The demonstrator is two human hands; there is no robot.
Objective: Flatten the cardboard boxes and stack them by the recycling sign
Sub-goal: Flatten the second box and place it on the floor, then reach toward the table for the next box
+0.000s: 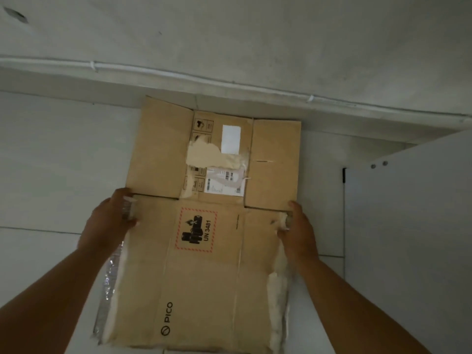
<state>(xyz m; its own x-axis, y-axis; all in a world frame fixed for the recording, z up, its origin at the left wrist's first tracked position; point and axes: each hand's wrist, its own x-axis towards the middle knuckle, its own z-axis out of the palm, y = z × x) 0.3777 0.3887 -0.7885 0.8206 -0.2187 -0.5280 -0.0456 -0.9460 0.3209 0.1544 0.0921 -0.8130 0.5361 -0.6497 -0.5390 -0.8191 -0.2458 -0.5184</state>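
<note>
A flattened cardboard box (204,226) is filling the middle of the frame. Near its lower left, the brand name "PICO" (167,312) is running sideways in black beside a round logo. At its centre, a square warning label (196,229) with a red hatched border is showing battery symbols and the code "UN 3481". Higher up, a white shipping label (224,181) is carrying barcodes and print too small to read, and a blank white sticker (231,139) is sitting above it.

Both bare arms reach forward, the left hand (109,221) and right hand (298,228) set apart, fingers curled closed.
</note>
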